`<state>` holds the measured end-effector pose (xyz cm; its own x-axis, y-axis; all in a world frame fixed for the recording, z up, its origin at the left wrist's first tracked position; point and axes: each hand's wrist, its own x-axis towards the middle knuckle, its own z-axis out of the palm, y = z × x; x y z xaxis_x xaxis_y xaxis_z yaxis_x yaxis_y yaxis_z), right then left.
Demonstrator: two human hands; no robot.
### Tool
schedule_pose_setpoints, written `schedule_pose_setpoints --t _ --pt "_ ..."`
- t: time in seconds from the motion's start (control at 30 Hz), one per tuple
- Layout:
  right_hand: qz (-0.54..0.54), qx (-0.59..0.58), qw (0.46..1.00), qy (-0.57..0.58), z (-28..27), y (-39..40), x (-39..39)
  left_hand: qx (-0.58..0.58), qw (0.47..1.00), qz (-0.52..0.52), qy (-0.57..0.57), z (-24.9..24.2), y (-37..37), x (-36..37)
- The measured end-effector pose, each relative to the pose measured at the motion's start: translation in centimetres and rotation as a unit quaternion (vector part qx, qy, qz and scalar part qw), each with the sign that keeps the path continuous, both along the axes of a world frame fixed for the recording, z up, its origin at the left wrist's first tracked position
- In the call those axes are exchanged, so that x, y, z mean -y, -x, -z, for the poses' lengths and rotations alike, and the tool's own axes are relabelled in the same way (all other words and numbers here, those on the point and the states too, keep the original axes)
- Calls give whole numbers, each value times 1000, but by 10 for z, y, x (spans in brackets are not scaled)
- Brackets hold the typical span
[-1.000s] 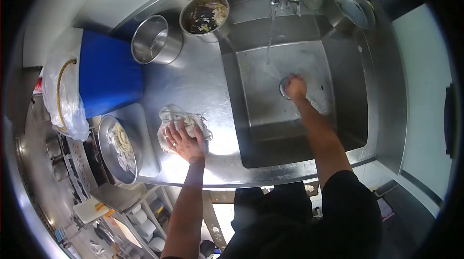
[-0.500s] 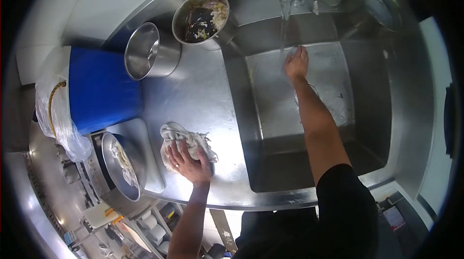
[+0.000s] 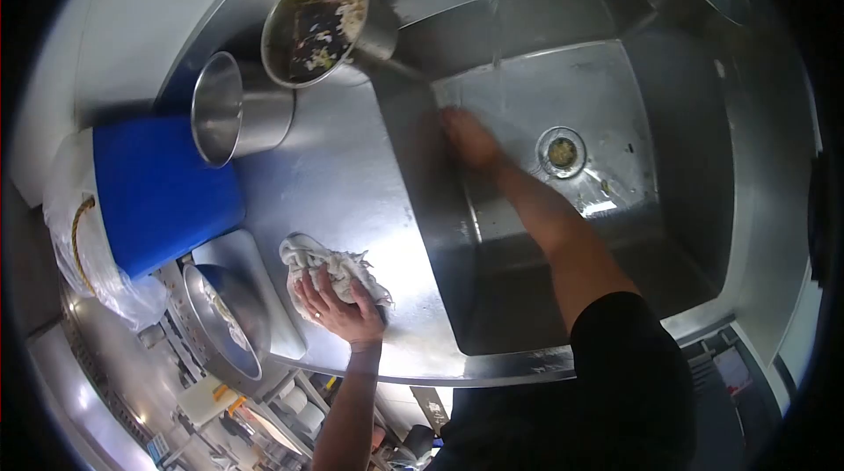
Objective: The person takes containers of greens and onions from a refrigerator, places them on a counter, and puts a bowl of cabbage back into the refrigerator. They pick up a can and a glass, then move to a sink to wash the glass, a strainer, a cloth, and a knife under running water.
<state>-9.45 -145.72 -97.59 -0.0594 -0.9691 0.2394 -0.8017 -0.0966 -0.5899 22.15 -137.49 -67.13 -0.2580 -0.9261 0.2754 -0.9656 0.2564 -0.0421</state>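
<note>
My left hand [image 3: 343, 308] lies with fingers spread on a crumpled whitish cloth [image 3: 309, 258] on the steel counter. A ring shows on one finger. Inside the steel sink [image 3: 686, 146], my right hand [image 3: 472, 138] is low by the left wall, blurred by motion, so its fingers cannot be made out. Water [image 3: 489, 5] runs from the tap above, just beyond that hand. To the right of my right forearm is the round drain [image 3: 561, 153], with pale food scraps in it.
A steel pot [image 3: 375, 29] with dark food scraps stands at the counter's back, beside another steel pot [image 3: 268, 115]. Left are a blue container [image 3: 167, 194], a plastic bag [image 3: 79, 247], a white board [image 3: 255, 277] and a steel bowl [image 3: 251, 308] holding something pale.
My right hand has moved left and nearer me, from under the water stream to the sink's left wall, uncovering the drain. My left hand stays on the cloth. The view has shifted slightly.
</note>
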Motion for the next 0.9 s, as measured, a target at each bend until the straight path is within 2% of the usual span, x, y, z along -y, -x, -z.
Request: schedule_pose_setpoints --t 0.07,0.17,0.27,0.33,0.43,0.53,0.6,0.67,0.77,0.87,0.9 --pt "-77 -23 997 -3 -25 -1 -56 1 1000 -4 5 -1 2 1" --pt "-167 -36 982 -87 -54 11 -103 -2 1000 17 18 -2 2 2" --pt "-145 33 972 -182 -71 57 -154 -1 1000 3 12 -1 1 0" --pt "-79 -10 956 -281 -104 85 -166 -10 1000 10 12 0 0 1" --pt "-51 -130 981 -131 -72 103 -193 -10 1000 10 16 -3 2 1" --pt "-40 -159 983 -81 -44 61 -188 -15 1000 11 25 2 -2 0" --pt "-90 28 970 -226 -70 9 -175 -15 1000 7 14 2 -3 -1" --pt "-200 -22 960 -193 -77 -38 -167 -12 1000 8 15 2 -3 1" --pt "-144 109 982 -56 23 -78 -200 -5 1000 16 25 0 -3 1" --pt "-259 -32 961 -96 -20 -8 -196 -2 999 20 29 3 0 1" --pt "-238 -100 955 -144 -52 17 -192 -2 999 20 29 2 -1 1"
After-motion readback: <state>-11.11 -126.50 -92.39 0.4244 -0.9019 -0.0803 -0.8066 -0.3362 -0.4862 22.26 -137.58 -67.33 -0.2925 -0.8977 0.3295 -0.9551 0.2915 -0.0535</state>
